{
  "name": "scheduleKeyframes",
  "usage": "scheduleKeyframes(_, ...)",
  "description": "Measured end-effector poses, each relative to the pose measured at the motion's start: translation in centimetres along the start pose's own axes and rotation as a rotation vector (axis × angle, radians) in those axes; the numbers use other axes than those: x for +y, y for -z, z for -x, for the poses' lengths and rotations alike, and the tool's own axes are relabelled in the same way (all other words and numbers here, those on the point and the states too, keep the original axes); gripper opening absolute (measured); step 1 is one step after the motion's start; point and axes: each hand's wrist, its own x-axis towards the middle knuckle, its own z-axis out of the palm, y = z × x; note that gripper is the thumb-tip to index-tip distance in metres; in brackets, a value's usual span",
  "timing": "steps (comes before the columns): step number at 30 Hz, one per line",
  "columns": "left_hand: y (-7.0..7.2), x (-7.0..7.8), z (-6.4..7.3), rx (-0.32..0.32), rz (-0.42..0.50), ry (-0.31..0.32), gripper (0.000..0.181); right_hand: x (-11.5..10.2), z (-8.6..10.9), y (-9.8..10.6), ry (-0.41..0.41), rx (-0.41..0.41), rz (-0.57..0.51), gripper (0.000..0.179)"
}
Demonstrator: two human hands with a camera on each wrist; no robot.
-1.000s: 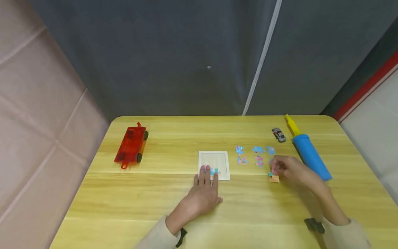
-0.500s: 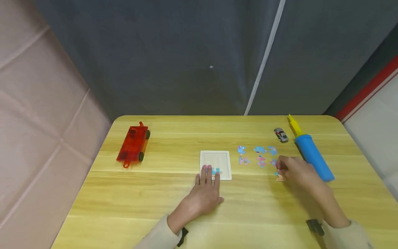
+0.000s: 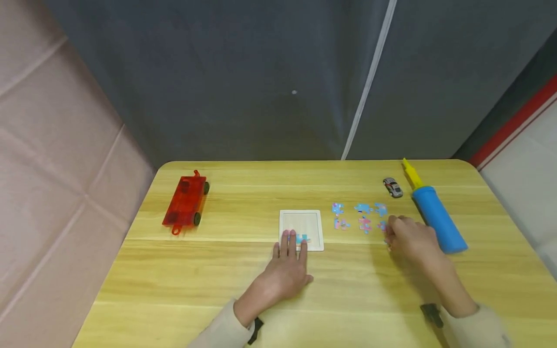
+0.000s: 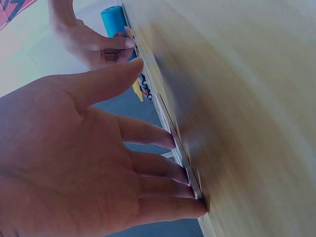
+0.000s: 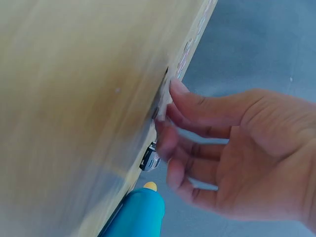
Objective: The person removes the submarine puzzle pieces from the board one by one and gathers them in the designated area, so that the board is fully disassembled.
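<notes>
My left hand (image 3: 285,276) lies with straight fingers over the lower part of a square white puzzle tray (image 3: 321,227). Beside its fingertips, several joined blue puzzle pieces (image 3: 301,239) show along the tray's bottom. To the right, my right hand (image 3: 412,240) pinches a small puzzle piece (image 3: 387,245) at the tabletop, mostly hidden under its fingers. In the right wrist view the thumb and index finger (image 5: 167,140) meet about its thin edge. Two rows of loose blue and pink puzzle pieces (image 3: 364,224) lie between the tray and this hand.
A blue hand pump (image 3: 439,222) with a yellow nozzle lies just beyond my right hand. Near it stands a small silver toy car (image 3: 393,187). A red toy wagon (image 3: 184,203) sits at the table's left. A grey curtain (image 3: 243,96) hangs behind the table (image 3: 196,280).
My right hand has shifted slightly right, and its fingers have closed over the orange and teal puzzle piece, which now shows far less. My left hand has stayed on the tray.
</notes>
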Motion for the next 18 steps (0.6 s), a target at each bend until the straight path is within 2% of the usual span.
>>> scheduleKeyframes(5,0.2,0.0,0.1,-0.007,0.03,0.003,0.085,-0.2,0.0,0.1,-0.014,0.012,-0.013,0.014)
scheduleKeyframes(9,1.4,0.5,0.7,-0.028,0.051,0.011,0.083,0.0,-0.1,0.4,-0.056,-0.027,-0.034,0.018)
scheduleKeyframes(11,2.4,0.9,1.1,-0.042,0.033,0.017,0.082,0.1,-0.1,0.4,-0.074,-0.049,-0.051,0.022)
scheduleKeyframes(16,4.1,1.5,1.9,-0.062,-0.005,0.029,0.081,0.4,-0.1,0.2,-0.056,-0.046,-0.099,0.031)
scheduleKeyframes(18,3.7,1.3,1.8,-0.056,0.026,0.022,0.081,0.4,0.0,0.1,-0.045,-0.044,-0.115,0.031)
